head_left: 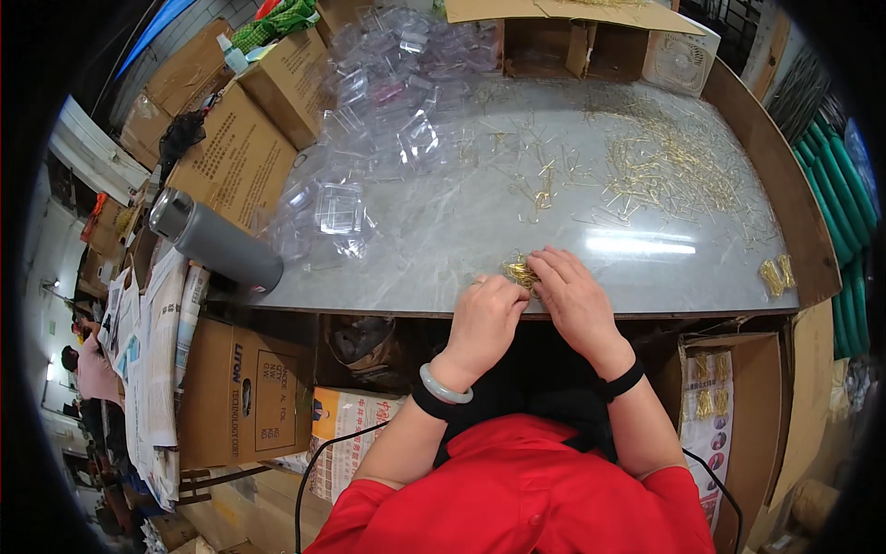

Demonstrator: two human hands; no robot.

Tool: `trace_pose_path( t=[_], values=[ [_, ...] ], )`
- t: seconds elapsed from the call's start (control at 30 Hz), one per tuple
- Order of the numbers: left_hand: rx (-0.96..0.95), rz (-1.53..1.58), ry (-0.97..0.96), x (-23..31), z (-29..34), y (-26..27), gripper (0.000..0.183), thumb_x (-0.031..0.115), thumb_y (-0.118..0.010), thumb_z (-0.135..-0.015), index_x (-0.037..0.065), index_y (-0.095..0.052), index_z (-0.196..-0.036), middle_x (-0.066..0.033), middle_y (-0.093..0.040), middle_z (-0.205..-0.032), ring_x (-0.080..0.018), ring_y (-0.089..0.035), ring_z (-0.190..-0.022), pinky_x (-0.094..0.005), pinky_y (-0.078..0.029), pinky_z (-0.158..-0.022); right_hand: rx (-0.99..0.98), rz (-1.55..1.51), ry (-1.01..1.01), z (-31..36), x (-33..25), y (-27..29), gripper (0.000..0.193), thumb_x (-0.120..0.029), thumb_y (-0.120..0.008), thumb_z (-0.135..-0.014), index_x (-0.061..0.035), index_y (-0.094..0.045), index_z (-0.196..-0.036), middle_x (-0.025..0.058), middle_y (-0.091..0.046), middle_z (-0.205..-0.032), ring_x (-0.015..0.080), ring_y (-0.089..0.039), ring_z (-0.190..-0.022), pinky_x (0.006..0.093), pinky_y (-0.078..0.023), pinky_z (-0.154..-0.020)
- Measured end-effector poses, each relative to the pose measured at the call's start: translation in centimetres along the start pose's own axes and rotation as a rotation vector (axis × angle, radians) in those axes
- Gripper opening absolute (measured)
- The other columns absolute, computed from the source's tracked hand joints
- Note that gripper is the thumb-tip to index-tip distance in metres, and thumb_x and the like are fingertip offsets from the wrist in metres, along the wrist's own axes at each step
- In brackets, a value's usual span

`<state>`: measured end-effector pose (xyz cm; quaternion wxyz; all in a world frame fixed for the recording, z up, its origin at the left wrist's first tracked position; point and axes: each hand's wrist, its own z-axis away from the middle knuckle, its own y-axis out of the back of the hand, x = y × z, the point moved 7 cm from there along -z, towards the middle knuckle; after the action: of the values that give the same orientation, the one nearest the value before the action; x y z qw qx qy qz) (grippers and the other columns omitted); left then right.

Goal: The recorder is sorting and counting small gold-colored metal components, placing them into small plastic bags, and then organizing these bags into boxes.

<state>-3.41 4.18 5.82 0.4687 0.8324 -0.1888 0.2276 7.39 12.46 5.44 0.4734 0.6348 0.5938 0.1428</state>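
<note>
— Gathering at the front edge of the table, both hands are on the gold wire bundle! The left hand has its fingers curled in and pinching it from one side.

— And the right hand?

— Grasping it too, fingers bent over the top; the undersides of both grips are hidden. The bundle sits between them, right by the edge.

— Look at that surface! A grey marbled tabletop, glossy enough to throw back a bright white streak of light on the right.

— Busy up there: loose gold wires scattered thickly across the back right, thinning toward the middle, and two small bundles lying side by side in the right front corner.

— Over on the left, a great heap of clear plastic boxes, with a grey bottle at the table's left edge.

— Around it, cardboard everywhere! A brown board walls the right side, an opened carton stands at the back, with a white fan just beside it.

— Beyond, green rolls on the right, and far off left, a person in pink.
</note>
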Motion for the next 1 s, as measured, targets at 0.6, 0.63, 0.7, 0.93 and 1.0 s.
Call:
trace_pose_path(
  t=[0.6, 0.63, 0.7, 0.93, 1.0],
  values=[
    [0.009, 0.321, 0.111, 1.2, -0.4, 2.1, 0.037, 0.000, -0.068, -0.086, -0.003, -0.060, -0.122, -0.0164, -0.055, -0.117, -0.0316, -0.058, -0.104, -0.0391, -0.049, -0.093, 0.050, 0.103, -0.083, 0.4, 0.7, 0.5, 0.041, -0.010, -0.066, -0.092, -0.0025, -0.057, -0.131, 0.0212, -0.052, -0.141, 0.0444, -0.044, -0.134, 0.0510, -0.040, -0.110],
    [-0.078, 0.601, 0.208, 2.4, -0.1, 3.4, 0.032, -0.001, -0.068, -0.087, -0.003, -0.061, -0.118, -0.0141, -0.055, -0.113, -0.0279, -0.057, -0.100, -0.0373, -0.049, -0.090, 0.051, 0.125, -0.091, 0.3, 1.0, 0.7, 0.041, -0.010, -0.066, -0.092, -0.0025, -0.057, -0.131, 0.0212, -0.052, -0.141, 0.0444, -0.044, -0.134, 0.0510, -0.040, -0.110],
    [-0.154, 1.026, -0.039, 6.1, 1.0, 7.9, 0.020, -0.005, -0.066, -0.087, -0.002, -0.063, -0.107, -0.0110, -0.052, -0.109, -0.0227, -0.053, -0.093, -0.0360, -0.047, -0.083, 0.066, 0.134, -0.080, 0.4, 1.1, 0.5, 0.043, -0.010, -0.068, -0.090, -0.0016, -0.057, -0.130, 0.0221, -0.051, -0.141, 0.0446, -0.044, -0.135, 0.0507, -0.040, -0.111],
    [-0.450, 1.927, -0.653, 16.1, 4.5, 13.9, 0.026, 0.021, -0.081, -0.084, 0.001, -0.069, -0.094, -0.0173, -0.062, -0.072, -0.0380, -0.056, -0.052, -0.0418, -0.037, -0.048, 0.082, 0.143, -0.045, -0.3, 0.0, 0.2, 0.040, -0.011, -0.068, -0.090, -0.0024, -0.059, -0.128, 0.0197, -0.054, -0.137, 0.0413, -0.048, -0.131, 0.0504, -0.041, -0.110],
    [-0.746, 1.935, -0.549, 16.5, 4.5, 12.8, 0.024, 0.021, -0.080, -0.085, 0.000, -0.067, -0.086, -0.0175, -0.060, -0.067, -0.0380, -0.056, -0.053, -0.0426, -0.038, -0.049, 0.082, 0.156, -0.044, -0.2, 0.1, 0.3, 0.040, -0.011, -0.067, -0.090, -0.0026, -0.059, -0.128, 0.0193, -0.054, -0.136, 0.0408, -0.049, -0.130, 0.0502, -0.041, -0.110]
  ],
)
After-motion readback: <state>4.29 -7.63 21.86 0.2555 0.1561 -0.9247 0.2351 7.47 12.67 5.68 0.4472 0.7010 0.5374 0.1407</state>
